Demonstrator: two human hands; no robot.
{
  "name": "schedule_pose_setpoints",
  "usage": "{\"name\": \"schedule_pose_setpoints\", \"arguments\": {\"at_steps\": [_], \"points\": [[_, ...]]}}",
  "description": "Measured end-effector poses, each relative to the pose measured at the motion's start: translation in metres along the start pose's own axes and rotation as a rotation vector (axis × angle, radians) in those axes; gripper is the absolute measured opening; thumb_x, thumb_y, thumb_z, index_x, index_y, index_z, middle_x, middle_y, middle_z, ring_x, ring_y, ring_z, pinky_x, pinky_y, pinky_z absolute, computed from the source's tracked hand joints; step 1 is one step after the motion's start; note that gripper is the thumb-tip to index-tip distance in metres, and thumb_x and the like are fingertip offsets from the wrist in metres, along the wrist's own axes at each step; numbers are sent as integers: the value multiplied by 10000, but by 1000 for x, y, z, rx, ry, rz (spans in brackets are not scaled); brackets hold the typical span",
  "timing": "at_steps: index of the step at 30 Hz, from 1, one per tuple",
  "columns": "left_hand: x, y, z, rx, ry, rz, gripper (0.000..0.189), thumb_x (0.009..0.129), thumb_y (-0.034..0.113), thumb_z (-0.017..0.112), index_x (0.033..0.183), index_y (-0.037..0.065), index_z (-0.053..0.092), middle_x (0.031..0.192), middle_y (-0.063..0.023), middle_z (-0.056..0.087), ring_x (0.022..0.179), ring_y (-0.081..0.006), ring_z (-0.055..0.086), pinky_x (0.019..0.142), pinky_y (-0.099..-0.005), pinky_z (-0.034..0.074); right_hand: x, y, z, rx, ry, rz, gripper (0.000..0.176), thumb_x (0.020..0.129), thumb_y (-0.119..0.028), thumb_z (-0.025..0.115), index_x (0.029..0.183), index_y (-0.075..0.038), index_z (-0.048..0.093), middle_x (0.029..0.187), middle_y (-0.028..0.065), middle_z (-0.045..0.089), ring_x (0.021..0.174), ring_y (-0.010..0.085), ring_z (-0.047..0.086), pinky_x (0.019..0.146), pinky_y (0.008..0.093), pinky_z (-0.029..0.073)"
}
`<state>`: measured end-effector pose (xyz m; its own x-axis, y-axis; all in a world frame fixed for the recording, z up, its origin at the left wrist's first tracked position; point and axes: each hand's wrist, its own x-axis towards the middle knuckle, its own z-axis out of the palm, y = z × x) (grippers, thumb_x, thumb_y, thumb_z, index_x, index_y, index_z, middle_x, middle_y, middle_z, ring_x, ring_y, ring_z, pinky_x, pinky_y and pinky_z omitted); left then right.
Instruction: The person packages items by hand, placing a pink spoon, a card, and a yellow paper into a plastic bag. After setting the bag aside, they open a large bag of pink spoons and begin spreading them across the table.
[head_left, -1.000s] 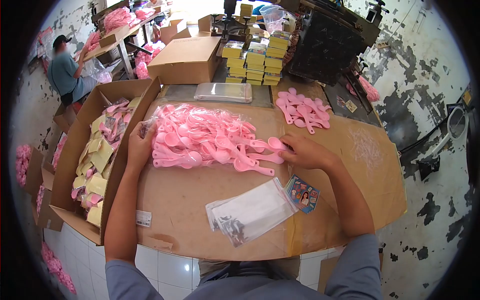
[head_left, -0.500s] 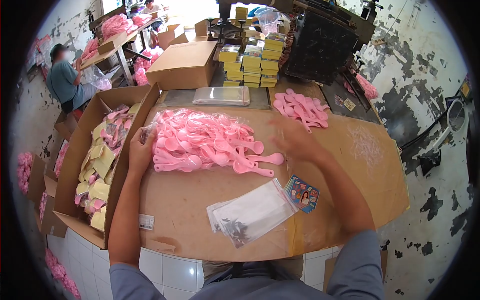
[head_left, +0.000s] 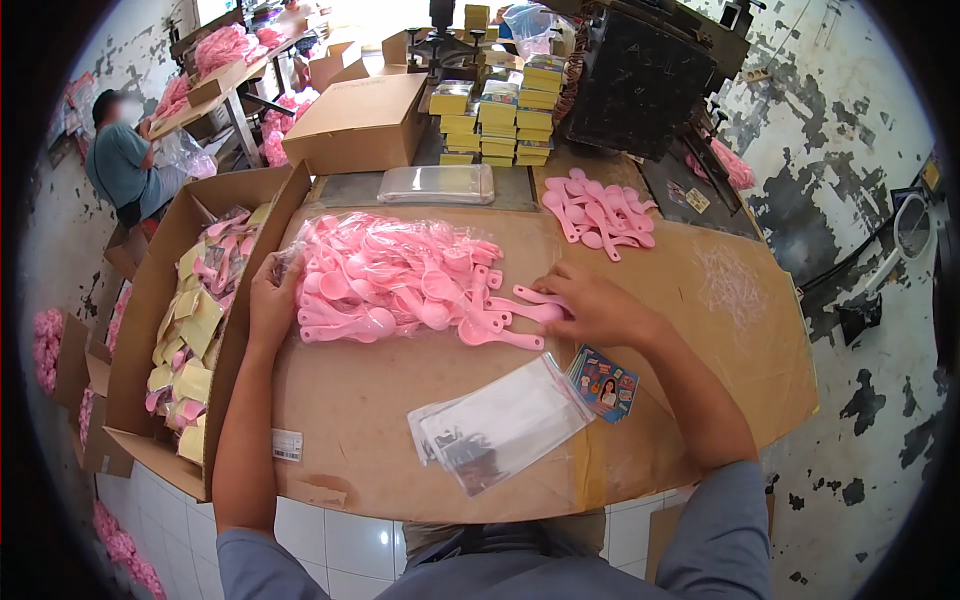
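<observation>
A clear plastic bag full of pink spoons (head_left: 390, 275) lies on the cardboard-covered table, its opening to the right. My left hand (head_left: 275, 300) is closed on the bag's left edge. At the bag's right end, my right hand (head_left: 590, 305) has its fingers closed on pink spoons (head_left: 540, 309). A loose pile of pink spoons (head_left: 600, 212) rests farther back on the right. Nearer to me are flat clear plastic sleeves (head_left: 500, 425), overlapping a small stack of printed blue cards (head_left: 606, 385).
An open carton (head_left: 225, 400) of packed spoons and yellowish pieces stands at left. Behind are a closed box (head_left: 355, 120), stacks of yellow-edged cards (head_left: 498, 120) and a black metal box (head_left: 640, 80). Thin clear strips (head_left: 735, 290) lie at right. Another person (head_left: 125, 165) sits far left.
My right hand has moved down and left from near the loose pile to the spoons at the bag's mouth and closed on some. My left hand still holds the bag.
</observation>
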<state>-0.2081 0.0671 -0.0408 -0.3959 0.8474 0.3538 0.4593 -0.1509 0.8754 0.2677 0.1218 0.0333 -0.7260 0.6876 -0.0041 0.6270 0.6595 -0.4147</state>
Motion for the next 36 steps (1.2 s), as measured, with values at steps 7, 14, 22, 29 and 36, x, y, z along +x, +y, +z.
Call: {"name": "schedule_pose_setpoints", "arguments": {"at_steps": [7,14,22,29,36], "points": [[2,-6,-3,-55,-7,35,271,1042,244,686,1015,-25,682,864,-29,686,788,-90,595,720,-273,493,-9,1,2,-15,-21,186,402,960,-255,669,1273,-8,612,1225,211,590,1186,394,600,1021,445,487],[-1,4,2,-69,17,60,271,1058,248,670,950,-1,671,819,0,661,752,-68,577,673,-262,480,19,76,-35,-197,122,99,452,931,-299,702,1279,-21,618,1243,220,609,1194,372,609,1054,463,457],[-3,9,3,-85,16,13,298,1045,273,683,939,-5,669,816,-26,679,746,-89,601,679,-272,491,72,8,5,15,342,-26,377,931,-286,717,1214,-40,684,1156,175,675,1115,354,654,964,448,516],[-3,11,2,-49,13,19,296,1041,263,681,972,-25,677,833,-37,685,767,-97,606,693,-279,494,69,-8,12,-18,514,-74,262,955,-210,668,1132,-18,696,1061,176,666,988,341,660,889,461,520],[0,5,0,-38,-2,16,299,1031,264,690,985,-31,680,836,-37,687,767,-95,604,692,-279,491,16,36,-63,-66,592,109,227,936,-133,642,1112,1,693,1014,156,654,889,313,637,825,417,517]]}}
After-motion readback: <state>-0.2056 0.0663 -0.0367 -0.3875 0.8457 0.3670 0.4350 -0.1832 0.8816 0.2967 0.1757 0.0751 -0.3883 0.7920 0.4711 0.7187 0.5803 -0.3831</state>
